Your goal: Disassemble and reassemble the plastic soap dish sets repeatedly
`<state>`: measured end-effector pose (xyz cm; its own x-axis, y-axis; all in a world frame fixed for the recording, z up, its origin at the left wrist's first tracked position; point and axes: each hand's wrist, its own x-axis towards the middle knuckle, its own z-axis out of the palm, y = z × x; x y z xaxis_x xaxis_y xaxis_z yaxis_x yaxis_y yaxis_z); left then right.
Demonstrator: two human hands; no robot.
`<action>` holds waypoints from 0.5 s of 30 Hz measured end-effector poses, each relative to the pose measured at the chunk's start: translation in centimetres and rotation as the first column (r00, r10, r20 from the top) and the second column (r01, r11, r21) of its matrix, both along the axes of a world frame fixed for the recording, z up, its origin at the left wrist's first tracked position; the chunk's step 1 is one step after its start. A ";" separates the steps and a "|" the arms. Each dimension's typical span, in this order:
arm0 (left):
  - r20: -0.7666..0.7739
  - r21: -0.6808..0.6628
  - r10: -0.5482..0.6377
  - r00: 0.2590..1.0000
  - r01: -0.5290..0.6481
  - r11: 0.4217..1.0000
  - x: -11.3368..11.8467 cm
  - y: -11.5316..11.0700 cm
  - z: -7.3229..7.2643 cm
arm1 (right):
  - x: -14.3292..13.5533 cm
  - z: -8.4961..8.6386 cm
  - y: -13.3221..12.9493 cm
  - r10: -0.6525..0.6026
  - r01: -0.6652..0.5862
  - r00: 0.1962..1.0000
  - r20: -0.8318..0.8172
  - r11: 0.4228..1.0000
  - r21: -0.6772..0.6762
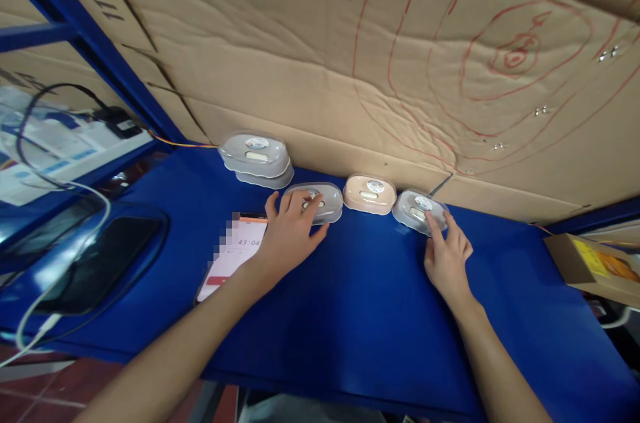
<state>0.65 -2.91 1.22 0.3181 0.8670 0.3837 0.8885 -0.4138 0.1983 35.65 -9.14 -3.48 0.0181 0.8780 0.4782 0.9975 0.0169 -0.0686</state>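
Four-sided rounded plastic cases with clear lids stand along the back of the blue table. My left hand [290, 230] lies over a grey case [330, 200], its fingers spread on the lid and its thumb near the front edge. My right hand [449, 253] reaches onto another grey case [414, 202] at the right, with fingertips on its lid and fingers apart. Between them sits a peach-coloured case [370, 195], untouched by either hand. Farther left, a grey case [255, 153] is stacked on another grey case [273, 180]. The lids carry round white labels.
Left of my left hand lies a lit phone [237, 246] showing a timer. A dark phone [103, 263] and white cable [90, 236] lie farther left. A cardboard sheet [280, 43] with red drawn curves stands behind. An open carton [575, 263] is at the right.
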 end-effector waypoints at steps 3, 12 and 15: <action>-0.012 -0.037 -0.002 1.000 0.001 0.999 -0.3 0.2 0.1 | -0.1 0.1 0.1 -0.009 0.008 1.000 0.008 1.000 0.007; 0.101 -0.271 -0.151 0.983 0.174 0.947 0.3 -1.7 2.6 | -5.2 2.6 -2.7 0.423 -0.427 0.899 -0.112 0.904 -0.018; 0.260 -0.292 -0.159 0.953 0.234 0.927 0.4 -2.1 3.0 | -7.2 2.9 -3.8 0.586 -0.600 0.799 -0.137 0.793 -0.109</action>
